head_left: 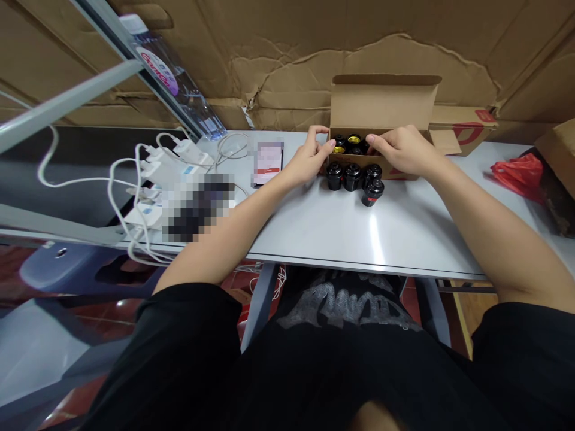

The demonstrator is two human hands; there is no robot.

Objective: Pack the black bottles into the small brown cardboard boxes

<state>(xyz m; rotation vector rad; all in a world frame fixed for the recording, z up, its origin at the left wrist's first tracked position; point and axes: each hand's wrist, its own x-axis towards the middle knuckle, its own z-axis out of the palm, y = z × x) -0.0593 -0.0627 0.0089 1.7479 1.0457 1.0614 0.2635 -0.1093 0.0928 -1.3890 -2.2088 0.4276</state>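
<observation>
An open cardboard box (395, 169) stands at the back of the desk with its lid flap raised. Inside it are several black lamp sockets (354, 139), some showing brass-coloured threaded openings. My left hand (311, 157) grips the box's left end, thumb over the front corner and forefinger along the side. Over the right half of the box, my right hand (404, 148) is closed with curled fingers; its thumb points into the box, and what it holds is hidden. Just in front of the box stand several more black sockets (353, 178), one socket (372, 193) closer to me.
A phone (269, 163) lies left of the box. Further left are white power strips (175, 157) with cables, a blurred dark object (202, 206) and a water bottle (175, 78). On the right lie another carton (478, 129) and a red plastic bag (518, 173).
</observation>
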